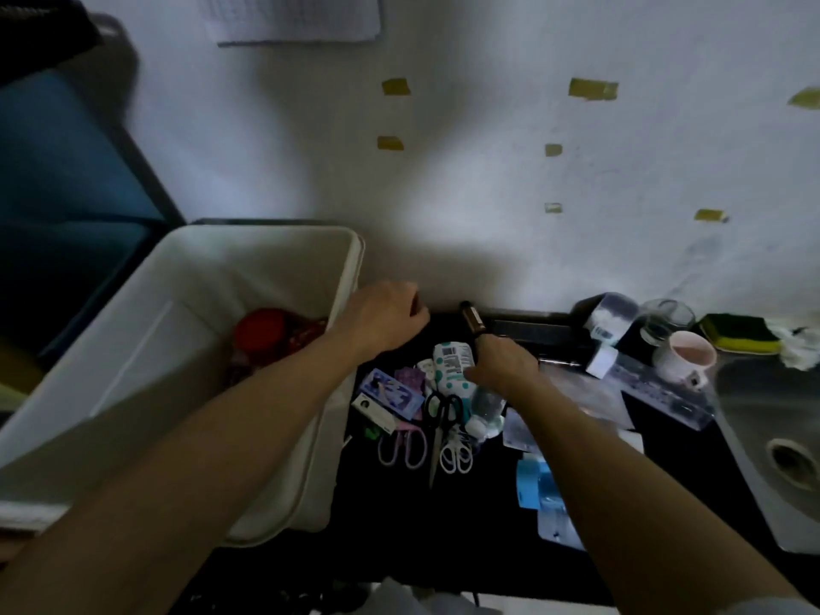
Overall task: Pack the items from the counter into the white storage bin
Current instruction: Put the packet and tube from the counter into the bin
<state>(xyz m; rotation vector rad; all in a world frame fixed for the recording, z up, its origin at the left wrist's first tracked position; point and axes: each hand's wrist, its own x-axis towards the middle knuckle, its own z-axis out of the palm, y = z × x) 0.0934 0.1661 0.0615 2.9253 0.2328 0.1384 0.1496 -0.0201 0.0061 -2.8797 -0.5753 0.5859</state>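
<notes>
The white storage bin (186, 277) stands at the left of the dark counter, with red items (270, 332) at its bottom. My left hand (384, 319) hangs over the bin's right rim, fingers loosely curled, holding nothing that I can see. My right hand (501, 368) grips a small brown bottle (472, 319) with a dark cap, above the pile. Below it lie a white dotted packet (450, 366), several scissors (437, 430), a purple card pack (390, 395) and a clear bottle (486, 408).
A white mug (685, 359), a glass (663, 321), a clear box (614, 319) and a green-yellow sponge (739, 332) stand at the right rear. A steel sink (776, 446) lies at the far right. Blue packets (539, 483) lie under my right forearm. A white wall rises behind the counter.
</notes>
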